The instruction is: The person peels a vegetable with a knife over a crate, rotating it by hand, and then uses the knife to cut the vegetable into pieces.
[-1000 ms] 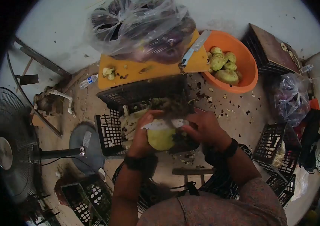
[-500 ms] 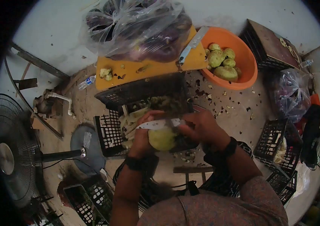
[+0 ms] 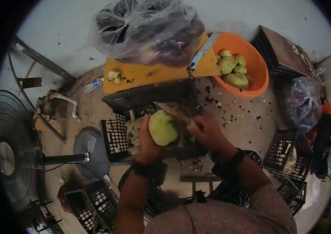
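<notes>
My left hand (image 3: 148, 145) is wrapped round the side of a pale green, peeled round eggplant (image 3: 162, 129), holding it above a black plastic crate (image 3: 115, 141). In my right hand (image 3: 211, 134) is a knife (image 3: 174, 112), its blade pointing up and left beside the eggplant's upper right edge. The blade is slightly blurred, and the grip on its handle is partly hidden. Pale strips of peel (image 3: 133, 130) lie in the crate below my hands.
An orange basin (image 3: 260, 84) holds several peeled vegetables. Beyond the crate, a yellow board (image 3: 134, 80) bears a plastic bag (image 3: 149, 37) of dark purple eggplants and another knife (image 3: 204, 50). Scraps litter the floor. A fan (image 3: 11, 156) stands at left, more crates (image 3: 280, 144) at right.
The knife has moved off the eggplant's top; its blade has swung from lying across it to pointing up and left. More of the eggplant shows. The whole view has shifted slightly.
</notes>
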A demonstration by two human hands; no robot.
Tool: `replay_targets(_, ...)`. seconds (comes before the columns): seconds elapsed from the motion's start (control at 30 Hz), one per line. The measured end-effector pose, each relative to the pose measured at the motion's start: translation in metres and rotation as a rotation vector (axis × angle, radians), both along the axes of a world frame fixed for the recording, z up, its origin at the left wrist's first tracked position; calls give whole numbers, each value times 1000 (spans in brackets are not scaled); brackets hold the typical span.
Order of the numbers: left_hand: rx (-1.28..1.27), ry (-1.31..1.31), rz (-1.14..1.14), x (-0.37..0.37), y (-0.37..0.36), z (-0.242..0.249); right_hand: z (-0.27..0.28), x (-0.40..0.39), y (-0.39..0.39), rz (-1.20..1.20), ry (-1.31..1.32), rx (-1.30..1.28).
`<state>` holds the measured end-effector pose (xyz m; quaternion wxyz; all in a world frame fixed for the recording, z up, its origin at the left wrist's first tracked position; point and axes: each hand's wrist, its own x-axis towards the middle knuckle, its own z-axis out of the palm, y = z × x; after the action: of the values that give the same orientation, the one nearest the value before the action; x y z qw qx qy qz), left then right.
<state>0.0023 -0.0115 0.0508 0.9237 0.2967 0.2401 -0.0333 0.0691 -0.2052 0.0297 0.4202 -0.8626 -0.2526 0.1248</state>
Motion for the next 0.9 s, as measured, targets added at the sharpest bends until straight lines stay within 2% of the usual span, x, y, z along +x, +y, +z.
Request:
replay_targets(0.07, -52, -19, 3, 0, 2, -8, 20, -7, 6, -13, 62, 136)
replay_targets(0.13, 249, -55, -145, -2, 5, -16, 20, -8, 12, -74, 149, 223)
replay_targets(0.17, 248, -55, -148, -4, 3, -18, 20, -8, 13, -135, 236, 308)
replay_targets(0.23, 469, -135, -235, -6, -5, -13, 19, -6, 12, -128, 211, 301)
replay_targets(0.27, 468, -134, -235, -6, -6, -18, 18, -5, 12, -116, 186, 293)
replay_targets(0.33, 274, -111, -263, -4, -7, -29, 17, -4, 10, -99, 188, 271)
replay_targets(0.47, 419, -163, -229, -5, -8, -32, 11, -1, 5, -88, 191, 203)
replay_targets(0.53, -16, -51, -146, -1, -3, -26, 11, 0, 3, -133, 127, 104)
replay_targets(0.57, -14, -52, -141, 2, -3, -21, 11, -1, 4, -179, 67, 6)
replay_targets(0.63, -104, -66, 36, 8, -5, -13, 17, -4, 5, -183, 0, 49)
replay_targets(0.7, -104, -100, 43, 8, -1, -20, 18, -7, 5, -189, -66, 92)
replay_targets(0.8, -129, -135, 67, 12, 2, -38, 17, -12, 4, -60, -137, 19)
replay_targets(0.87, -152, -138, 89, 12, 4, -44, 20, -14, 4, 147, -169, -76)
replay_targets(0.9, -249, -194, 50, 10, 4, -41, 23, -15, 5, 147, -168, -76)
